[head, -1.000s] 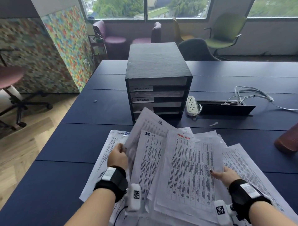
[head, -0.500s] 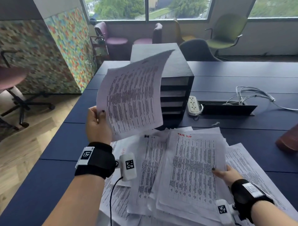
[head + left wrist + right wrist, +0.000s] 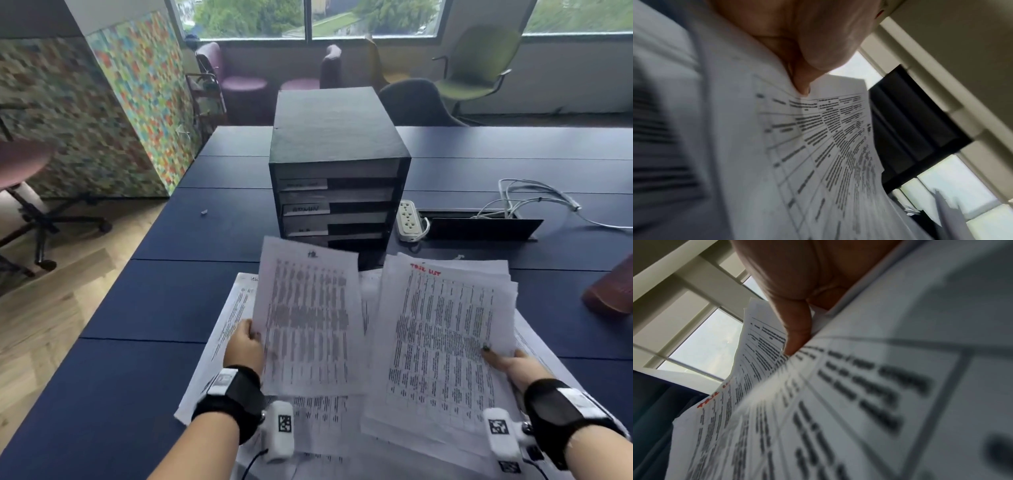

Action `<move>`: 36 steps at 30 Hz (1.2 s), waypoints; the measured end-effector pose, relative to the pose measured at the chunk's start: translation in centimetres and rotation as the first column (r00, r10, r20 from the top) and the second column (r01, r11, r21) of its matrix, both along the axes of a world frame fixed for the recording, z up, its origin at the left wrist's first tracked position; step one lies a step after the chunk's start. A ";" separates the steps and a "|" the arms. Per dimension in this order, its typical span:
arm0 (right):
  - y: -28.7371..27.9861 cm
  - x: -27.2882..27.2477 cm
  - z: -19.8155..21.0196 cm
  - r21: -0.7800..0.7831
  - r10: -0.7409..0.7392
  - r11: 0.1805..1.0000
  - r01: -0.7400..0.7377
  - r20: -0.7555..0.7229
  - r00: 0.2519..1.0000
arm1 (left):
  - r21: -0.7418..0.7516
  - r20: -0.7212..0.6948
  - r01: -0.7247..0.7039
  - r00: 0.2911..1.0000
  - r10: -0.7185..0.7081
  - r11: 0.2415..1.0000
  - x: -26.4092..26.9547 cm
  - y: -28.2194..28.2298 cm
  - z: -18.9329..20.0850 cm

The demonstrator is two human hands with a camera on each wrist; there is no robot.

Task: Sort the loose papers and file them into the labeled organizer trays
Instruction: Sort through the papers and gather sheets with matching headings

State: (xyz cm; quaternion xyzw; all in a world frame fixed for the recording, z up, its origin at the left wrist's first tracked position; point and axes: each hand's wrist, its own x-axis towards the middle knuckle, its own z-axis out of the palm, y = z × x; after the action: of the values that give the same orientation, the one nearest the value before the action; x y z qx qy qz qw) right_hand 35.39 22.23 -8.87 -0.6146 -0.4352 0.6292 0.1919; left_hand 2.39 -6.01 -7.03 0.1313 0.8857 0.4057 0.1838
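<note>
Item: sorting step, in hand. The left hand (image 3: 244, 346) pinches a single printed sheet (image 3: 308, 318) by its left edge, thumb on the printed face and fingers behind it, holding it lifted and tilted toward the person, clear of the pile beneath. The right hand (image 3: 510, 365) grips a sheaf headed in red "TASK LIST" (image 3: 442, 342) at its right edge, thumb (image 3: 795, 331) laid on top and the other fingers hidden under the paper. Judged stage: early, with one sheet separated for reading and nothing yet moving into a tray. Next move likely calls for reading the sheet's heading, matching it to a tray label, then sliding the far edge flat into that slot. Loose papers (image 3: 222, 325): white sheets with dense black tables, fanned and overlapping under and beside both hands on the dark blue table (image 3: 137, 308). Organizer (image 3: 337, 171): black, stacked trays with small white labels at their left ends, lettering too blurred to read, standing just beyond the fingertips of both hands.
</note>
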 end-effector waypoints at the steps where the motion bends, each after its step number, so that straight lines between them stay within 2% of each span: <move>1: -0.2 0.1 0.0 -0.009 0.000 1.000 0.000 -0.003 1.000 | -0.041 0.005 -0.020 1.000 0.021 0.999 -0.1 -0.5 -0.4; 5: -1.0 0.0 0.3 -0.070 0.021 0.997 -0.028 -0.099 0.995 | -0.088 0.005 -0.089 0.996 0.090 0.992 -0.7 -1.3 -1.2; 9: -1.5 -1.2 1.9 -0.114 0.021 0.992 -0.052 -0.257 0.966 | -0.103 -0.009 -0.122 0.993 0.121 0.987 -1.0 -1.6 -1.5; 14: -1.8 -3.5 4.0 -0.134 0.089 0.979 -0.154 -0.398 0.913 | -0.065 0.006 -0.069 0.998 0.070 0.995 -0.3 -0.7 -0.8; 18: -2.2 -5.2 3.4 -0.097 0.146 0.978 -0.184 -0.311 0.939 | -0.070 0.114 0.089 0.990 -0.081 0.994 0.4 0.6 -1.5; 22: -2.7 -5.6 2.1 -0.068 0.239 0.966 -0.249 -0.133 0.962 | 0.008 0.320 0.190 0.930 -0.183 0.982 2.3 2.0 -2.3; 25: -2.6 -5.2 0.6 -0.027 0.260 0.965 -0.260 0.006 0.966 | 0.024 0.341 0.266 0.904 -0.258 0.964 3.1 2.3 -2.3; 26: -2.5 -5.0 0.1 -0.021 0.263 0.965 -0.262 0.030 0.964 | 0.003 0.293 0.249 0.926 -0.239 0.968 2.8 2.3 -2.3; 28: -2.4 -4.9 -0.6 0.002 0.264 0.964 -0.265 0.082 0.961 | -0.117 0.138 0.106 0.986 -0.089 0.987 1.4 1.8 -2.3; 30: -2.3 -4.8 -1.3 0.023 0.268 0.962 -0.272 0.111 0.957 | -0.271 0.004 -0.079 0.997 0.083 0.959 -0.3 0.8 -2.3; 31: -2.3 -4.8 -1.4 0.034 0.274 0.959 -0.280 0.120 0.954 | -0.316 -0.010 -0.137 0.990 0.141 0.939 -1.1 0.3 -2.3; 34: -2.3 -4.7 -1.6 0.057 0.306 0.947 -0.315 0.122 0.944 | -0.249 0.111 -0.209 0.964 0.242 0.946 -2.8 -0.7 -2.6; 36: -2.2 -4.7 -1.8 0.057 0.304 0.948 -0.312 0.117 0.945 | -0.170 0.206 -0.173 0.956 0.207 0.970 -3.2 -0.8 -2.5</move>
State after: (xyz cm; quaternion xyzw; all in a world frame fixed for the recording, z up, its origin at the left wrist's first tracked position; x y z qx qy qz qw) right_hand 30.65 19.99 -10.68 -0.5640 -0.5589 0.6012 0.0906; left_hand -0.82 -6.81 -9.53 -0.0152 0.8961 0.3657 0.2511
